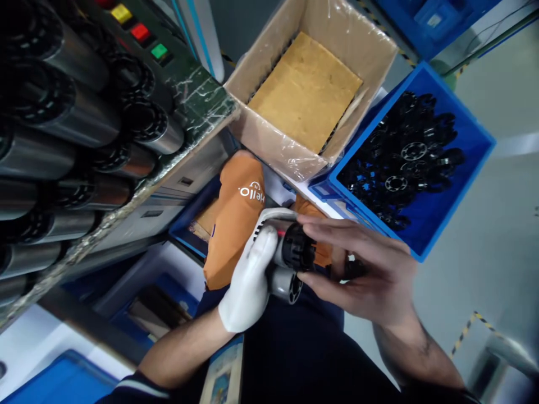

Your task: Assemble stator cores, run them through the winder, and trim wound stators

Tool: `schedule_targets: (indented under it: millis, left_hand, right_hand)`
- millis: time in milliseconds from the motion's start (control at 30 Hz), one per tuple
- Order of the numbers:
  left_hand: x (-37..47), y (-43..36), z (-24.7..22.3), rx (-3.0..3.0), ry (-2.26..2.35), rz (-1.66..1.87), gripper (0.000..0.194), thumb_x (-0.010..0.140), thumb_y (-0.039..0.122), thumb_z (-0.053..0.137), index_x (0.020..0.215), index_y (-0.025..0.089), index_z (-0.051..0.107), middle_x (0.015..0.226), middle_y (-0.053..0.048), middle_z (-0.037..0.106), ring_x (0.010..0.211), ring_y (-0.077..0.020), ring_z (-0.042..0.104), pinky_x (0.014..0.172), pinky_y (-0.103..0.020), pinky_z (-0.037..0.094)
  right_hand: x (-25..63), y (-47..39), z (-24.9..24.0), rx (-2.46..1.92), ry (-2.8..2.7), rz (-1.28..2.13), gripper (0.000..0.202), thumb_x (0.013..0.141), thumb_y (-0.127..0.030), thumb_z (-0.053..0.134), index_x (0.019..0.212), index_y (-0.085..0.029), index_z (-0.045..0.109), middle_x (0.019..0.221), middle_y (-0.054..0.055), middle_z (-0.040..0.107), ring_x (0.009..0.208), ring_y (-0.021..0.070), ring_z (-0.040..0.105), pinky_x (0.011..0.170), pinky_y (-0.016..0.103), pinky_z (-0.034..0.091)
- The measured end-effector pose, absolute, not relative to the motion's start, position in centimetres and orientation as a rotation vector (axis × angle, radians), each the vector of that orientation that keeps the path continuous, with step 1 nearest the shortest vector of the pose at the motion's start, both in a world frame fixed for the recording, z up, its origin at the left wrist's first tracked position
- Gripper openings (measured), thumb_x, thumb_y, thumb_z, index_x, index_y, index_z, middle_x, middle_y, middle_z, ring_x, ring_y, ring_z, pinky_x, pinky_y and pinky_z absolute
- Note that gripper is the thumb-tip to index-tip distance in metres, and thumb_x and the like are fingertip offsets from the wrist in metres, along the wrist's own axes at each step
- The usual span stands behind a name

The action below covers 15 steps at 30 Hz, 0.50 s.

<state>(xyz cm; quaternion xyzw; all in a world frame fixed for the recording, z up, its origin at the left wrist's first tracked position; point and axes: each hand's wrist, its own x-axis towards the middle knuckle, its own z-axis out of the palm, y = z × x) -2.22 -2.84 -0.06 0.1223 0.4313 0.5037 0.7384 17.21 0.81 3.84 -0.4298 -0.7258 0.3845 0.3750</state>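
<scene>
My left hand (248, 280), in a white glove, grips a grey metal cylinder (275, 249) over my lap. A second grey cylinder (281, 282) lies right below the first, against the same glove; its open end faces right. At the upper cylinder's right end sits a black slotted plastic ring (298, 247). The bare fingers and thumb of my right hand (370, 269) close around that ring from the right. Something black shows within the right palm, too shadowed to make out.
Many metal cylinders with black ends stand on the green bench (206, 101) at left, near coloured buttons (140, 32). A lined cardboard box (278, 134) holds a brown sheet. Black plastic rings fill a blue bin (458, 207) at right. Orange cloth (236, 213) covers my knees.
</scene>
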Motion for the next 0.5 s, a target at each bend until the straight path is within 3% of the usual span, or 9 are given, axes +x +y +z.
schedule_targets:
  millis: [67,167,500]
  left_hand:
    - [-2.2,-2.6,-0.1,0.432,0.948,1.159,0.048,0.114,0.068,0.064,0.134,0.027,0.08,0.151,-0.008,0.076,0.153,-0.0345,0.065,0.131,-0.047,0.053]
    - [-2.2,-2.5,-0.4,0.576,0.925,1.165,0.043,0.121,0.06,0.054,0.136,0.027,0.078,0.149,-0.007,0.076,0.145,-0.0313,0.069,0.126,-0.045,0.054]
    - [-2.6,-3.0,-1.3,0.687,0.969,1.154,0.037,0.119,0.056,0.059,0.138,0.028,0.075,0.126,-0.007,0.075,0.12,-0.028,0.073,0.109,-0.042,0.061]
  right_hand:
    - [17.3,1.0,3.8,-1.067,-1.848,0.975,0.064,0.09,-0.016,0.1,0.149,-0.032,0.082,0.144,0.01,0.084,0.057,0.0123,0.067,0.043,0.031,0.057]
    - [17.3,1.0,4.0,-1.055,-1.844,0.955,0.065,0.089,-0.012,0.098,0.149,-0.031,0.083,0.141,0.008,0.084,0.053,0.0089,0.056,0.043,0.032,0.055]
    - [16.7,0.0,3.9,-1.154,-1.784,0.908,0.063,0.089,-0.025,0.106,0.147,-0.035,0.085,0.122,0.007,0.087,0.057,0.0159,0.06,0.048,0.039,0.059]
